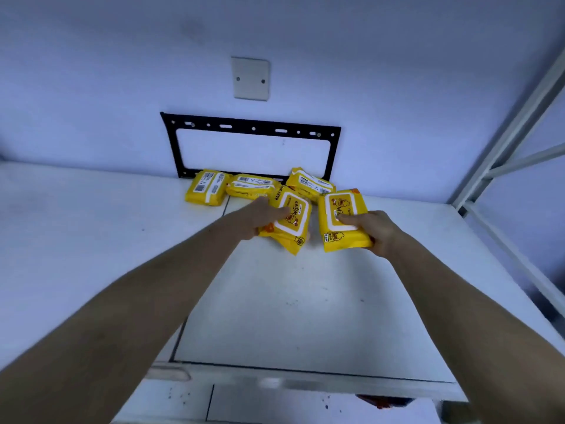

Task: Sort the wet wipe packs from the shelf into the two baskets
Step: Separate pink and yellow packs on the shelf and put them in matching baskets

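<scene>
Head view: two hands, two packs

Left hand (263, 218) grips one yellow pack (290, 221) just above the white shelf (290, 301). Right hand (374, 231) grips another pack (342, 220) beside it. Three more packs lie at the back by the wall: one left (206, 187), one middle (252, 185), one right (310, 182).

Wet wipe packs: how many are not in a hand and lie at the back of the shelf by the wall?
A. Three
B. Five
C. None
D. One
A: three packs lie loose by the wall, while the left hand and right hand each grip another pack.
</scene>
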A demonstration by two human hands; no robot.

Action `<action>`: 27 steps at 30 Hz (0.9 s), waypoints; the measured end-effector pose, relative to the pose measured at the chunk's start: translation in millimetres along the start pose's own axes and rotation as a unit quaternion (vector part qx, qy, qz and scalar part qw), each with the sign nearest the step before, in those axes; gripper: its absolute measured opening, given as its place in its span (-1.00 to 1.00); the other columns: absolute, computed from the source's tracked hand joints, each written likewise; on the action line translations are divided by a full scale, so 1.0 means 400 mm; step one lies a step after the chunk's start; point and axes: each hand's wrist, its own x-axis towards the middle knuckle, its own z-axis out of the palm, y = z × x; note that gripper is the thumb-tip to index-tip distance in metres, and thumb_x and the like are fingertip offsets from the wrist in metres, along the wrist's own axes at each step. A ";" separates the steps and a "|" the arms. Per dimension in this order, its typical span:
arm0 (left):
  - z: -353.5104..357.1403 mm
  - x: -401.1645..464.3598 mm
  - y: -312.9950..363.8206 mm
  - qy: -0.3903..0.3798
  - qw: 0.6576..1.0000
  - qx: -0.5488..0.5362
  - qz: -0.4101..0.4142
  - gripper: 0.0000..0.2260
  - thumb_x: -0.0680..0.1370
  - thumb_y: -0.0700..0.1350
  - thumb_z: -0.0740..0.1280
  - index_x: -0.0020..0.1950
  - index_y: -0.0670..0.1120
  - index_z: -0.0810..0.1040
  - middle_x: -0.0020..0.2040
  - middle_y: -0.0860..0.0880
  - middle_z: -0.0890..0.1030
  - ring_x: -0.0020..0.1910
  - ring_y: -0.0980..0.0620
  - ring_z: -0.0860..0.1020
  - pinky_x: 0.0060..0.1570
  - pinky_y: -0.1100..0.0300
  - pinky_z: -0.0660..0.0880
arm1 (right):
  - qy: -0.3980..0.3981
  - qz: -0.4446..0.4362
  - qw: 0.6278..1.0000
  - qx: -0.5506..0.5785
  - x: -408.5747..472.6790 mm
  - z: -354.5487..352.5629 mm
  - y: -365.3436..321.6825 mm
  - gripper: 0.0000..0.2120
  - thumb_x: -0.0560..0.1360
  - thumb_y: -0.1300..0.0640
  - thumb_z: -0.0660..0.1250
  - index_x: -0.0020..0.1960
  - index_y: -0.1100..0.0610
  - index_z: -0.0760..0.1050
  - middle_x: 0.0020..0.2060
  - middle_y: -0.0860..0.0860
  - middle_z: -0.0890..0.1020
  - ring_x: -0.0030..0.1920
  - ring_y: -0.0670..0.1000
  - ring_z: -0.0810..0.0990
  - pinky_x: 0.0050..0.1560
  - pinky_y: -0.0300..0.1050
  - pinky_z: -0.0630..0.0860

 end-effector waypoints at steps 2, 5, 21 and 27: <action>-0.051 -0.058 -0.018 0.028 0.999 -0.016 0.006 -0.71 0.56 -0.12 0.35 0.25 -0.20 0.52 0.18 -0.20 0.62 0.08 -0.18 0.62 0.12 -0.15 0.56 | -0.058 -0.008 0.998 -0.003 -0.001 0.067 -0.009 -0.55 0.38 0.26 0.51 0.25 0.28 0.53 -0.01 0.17 0.69 -0.12 0.15 0.68 -0.10 0.03 0.62; -0.134 -0.160 -0.060 0.093 0.994 -0.050 0.007 -0.80 0.59 -0.11 0.31 0.15 -0.18 0.53 0.16 -0.23 0.62 0.01 -0.17 0.61 0.15 -0.16 0.53 | -0.143 -0.014 0.989 -0.017 -0.006 0.193 -0.019 -0.61 0.42 0.26 0.48 0.23 0.21 0.54 0.07 0.17 0.68 -0.10 0.12 0.70 -0.13 0.02 0.64; -0.637 -1.010 -0.563 0.491 0.845 -0.195 -0.084 -0.73 0.60 -0.17 0.28 0.24 -0.29 0.47 -0.17 -0.12 0.60 -0.27 -0.04 0.57 -0.24 0.06 0.61 | -0.507 -0.001 0.841 -0.187 -0.502 1.137 0.218 -0.69 0.47 0.27 0.42 0.21 0.26 0.55 -0.10 0.12 0.69 -0.25 0.03 0.69 -0.24 -0.06 0.66; -0.781 -1.253 -0.805 0.549 0.794 -0.223 -0.135 -0.95 0.62 -0.21 0.25 0.04 -0.16 0.49 -0.21 -0.08 0.59 -0.55 0.16 0.58 -0.47 0.23 0.57 | -0.545 0.038 0.809 -0.216 -0.668 1.435 0.436 -0.68 0.52 0.30 0.36 0.26 0.30 0.51 0.00 0.20 0.67 -0.19 0.07 0.67 -0.21 -0.04 0.65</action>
